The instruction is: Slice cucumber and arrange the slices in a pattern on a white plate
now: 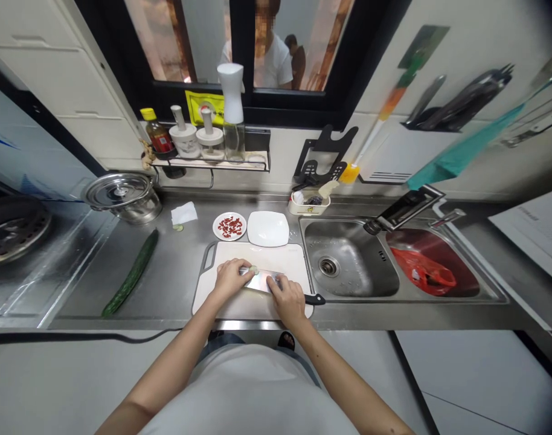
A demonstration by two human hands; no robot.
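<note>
On the white cutting board (231, 306) lies a kitchen knife (259, 281), its broad blade turned flat and its black handle pointing right. My right hand (288, 298) is closed on the knife near the handle, with fingertips resting on the blade. At the blade's left end, my left hand (231, 278) pinches a small pale green cucumber slice (253, 269) against the metal. Just behind the board stand a small round plate (217, 228) with chopped red pieces and a white rectangular plate (267, 229). A whole cucumber (131, 275) lies on the counter to the left.
Right of the board is a double sink (348, 290) with a black faucet (405, 208) and a red plastic bag (423, 269). A lidded steel pot (122, 196), a white tissue (184, 213) and a condiment rack (212, 164) are at the back left.
</note>
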